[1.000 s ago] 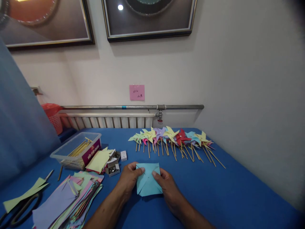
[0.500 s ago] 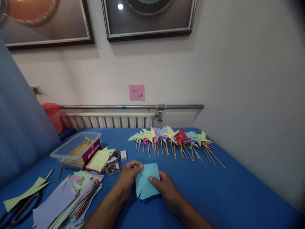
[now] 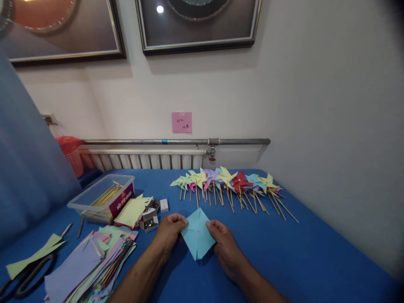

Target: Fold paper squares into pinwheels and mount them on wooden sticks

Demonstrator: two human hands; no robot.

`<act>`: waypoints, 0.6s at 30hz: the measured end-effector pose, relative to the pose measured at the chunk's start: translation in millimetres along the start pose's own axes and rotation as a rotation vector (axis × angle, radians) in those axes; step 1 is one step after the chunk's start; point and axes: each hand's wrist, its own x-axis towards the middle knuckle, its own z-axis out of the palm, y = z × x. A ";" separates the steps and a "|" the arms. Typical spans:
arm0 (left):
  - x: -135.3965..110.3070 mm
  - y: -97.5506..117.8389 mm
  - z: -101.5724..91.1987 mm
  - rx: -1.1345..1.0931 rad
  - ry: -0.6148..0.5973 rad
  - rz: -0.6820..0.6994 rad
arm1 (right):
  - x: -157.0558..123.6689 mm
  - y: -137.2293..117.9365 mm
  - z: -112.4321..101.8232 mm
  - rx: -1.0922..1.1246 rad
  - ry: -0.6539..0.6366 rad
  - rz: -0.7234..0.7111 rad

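Observation:
A light blue square of paper (image 3: pixel 198 237) with slits running in from its corners is held up between both hands, turned like a diamond. My left hand (image 3: pixel 172 230) pinches its left corner, thumb on the front. At the right corner, my right hand (image 3: pixel 222 240) has it between thumb and fingers. Left of my left hand lie small open boxes of metal pins (image 3: pixel 150 223) and a stack of yellow paper squares (image 3: pixel 131 212). Beyond the hands, finished paper pinwheels (image 3: pixel 225 176) on wooden sticks lie in a row.
A clear plastic box (image 3: pixel 91 195) of wooden sticks stands at the left. Nearer are a pile of coloured papers (image 3: pixel 72 269) and black-handled scissors (image 3: pixel 34 275) under green paper. A radiator pipe (image 3: pixel 183 142) runs along the wall behind the blue table (image 3: pixel 284 261).
The blue paper has been turned from a square-on position to a diamond. My right thumb has shifted from near its middle to the right corner.

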 end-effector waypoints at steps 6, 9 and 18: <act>0.9 2.2 -2.2 -0.079 0.068 -0.003 | -6.6 -9.2 7.2 0.041 -0.077 -0.001; 0.3 1.6 -1.2 -0.121 0.059 0.001 | -7.9 -7.4 8.9 0.009 -0.111 -0.039; -5.7 -2.4 7.3 -0.128 -0.064 -0.046 | 0.1 8.6 2.9 -0.092 -0.050 -0.135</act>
